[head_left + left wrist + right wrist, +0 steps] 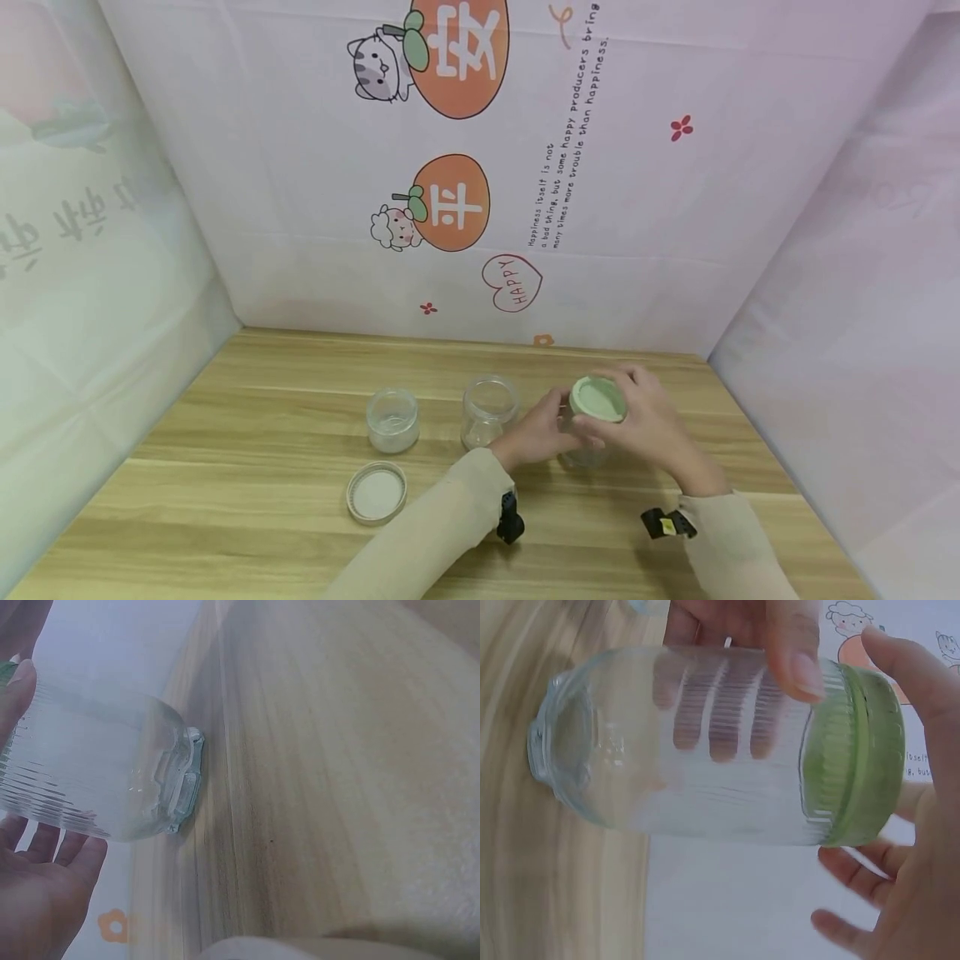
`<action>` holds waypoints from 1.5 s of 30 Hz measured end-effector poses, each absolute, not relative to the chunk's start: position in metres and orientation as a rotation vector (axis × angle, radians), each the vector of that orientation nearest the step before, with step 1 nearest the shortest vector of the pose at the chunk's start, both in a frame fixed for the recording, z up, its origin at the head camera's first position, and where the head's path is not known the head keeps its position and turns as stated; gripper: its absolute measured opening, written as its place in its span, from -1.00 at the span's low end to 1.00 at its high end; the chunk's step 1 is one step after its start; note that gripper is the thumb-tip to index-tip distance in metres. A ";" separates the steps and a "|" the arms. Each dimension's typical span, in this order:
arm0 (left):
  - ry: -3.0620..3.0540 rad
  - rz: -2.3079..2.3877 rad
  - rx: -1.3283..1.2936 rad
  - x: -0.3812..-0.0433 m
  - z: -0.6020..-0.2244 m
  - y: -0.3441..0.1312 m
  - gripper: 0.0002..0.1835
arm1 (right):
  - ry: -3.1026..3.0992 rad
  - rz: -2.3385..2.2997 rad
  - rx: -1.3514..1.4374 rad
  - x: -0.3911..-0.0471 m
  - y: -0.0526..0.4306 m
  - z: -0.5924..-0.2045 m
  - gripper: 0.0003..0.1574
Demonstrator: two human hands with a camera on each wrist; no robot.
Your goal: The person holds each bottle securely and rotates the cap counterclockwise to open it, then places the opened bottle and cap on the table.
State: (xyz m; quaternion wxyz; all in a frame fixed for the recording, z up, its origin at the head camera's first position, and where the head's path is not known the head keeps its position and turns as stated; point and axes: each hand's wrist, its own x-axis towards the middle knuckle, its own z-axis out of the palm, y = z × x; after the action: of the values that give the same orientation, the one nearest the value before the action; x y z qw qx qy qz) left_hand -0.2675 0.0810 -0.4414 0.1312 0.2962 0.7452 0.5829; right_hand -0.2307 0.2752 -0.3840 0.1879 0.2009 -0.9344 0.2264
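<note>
A tall clear glass jar (735, 802) with fine ribs stands upright, its base right at the wooden table. My left hand (536, 433) grips its side, with the thumb in front and several fingers showing through the glass in the right wrist view. On the jar's mouth sits a light green lid (598, 398). The right hand (651, 421) curves round this lid from above, thumb on the near side and fingers on the far side. In the left wrist view the jar's thick glass base (187, 780) shows, while the lid is mostly out of frame.
Left of my hands, a wide clear jar (490, 402) stands without a lid, partly behind the left wrist. Further left is a small low glass jar (393, 423). A round silver-rimmed lid (377, 493) lies in front of it. Printed cloth walls (600, 292) enclose the wooden table (247, 467).
</note>
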 end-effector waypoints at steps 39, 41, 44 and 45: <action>2.187 1.649 0.914 -0.268 -0.443 0.077 -0.20 | -2.680 0.639 0.688 -0.231 0.272 -0.388 -0.03; 2.179 1.648 0.927 -0.268 -0.443 0.078 -0.19 | -2.689 0.653 0.706 -0.231 0.270 -0.388 -0.03; 2.178 1.644 0.938 -0.269 -0.443 0.078 -0.20 | -2.704 0.660 0.711 -0.232 0.269 -0.387 -0.01; 2.178 1.639 0.936 -0.269 -0.443 0.078 -0.20 | -2.709 0.663 0.711 -0.231 0.268 -0.387 -0.01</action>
State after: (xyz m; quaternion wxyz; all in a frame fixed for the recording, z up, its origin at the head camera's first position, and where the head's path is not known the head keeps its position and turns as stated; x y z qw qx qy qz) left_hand -0.2692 0.0780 -0.4427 0.1297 0.3220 0.7493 0.5639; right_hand -0.2314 0.2685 -0.3869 0.1314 0.2448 -0.9331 0.2285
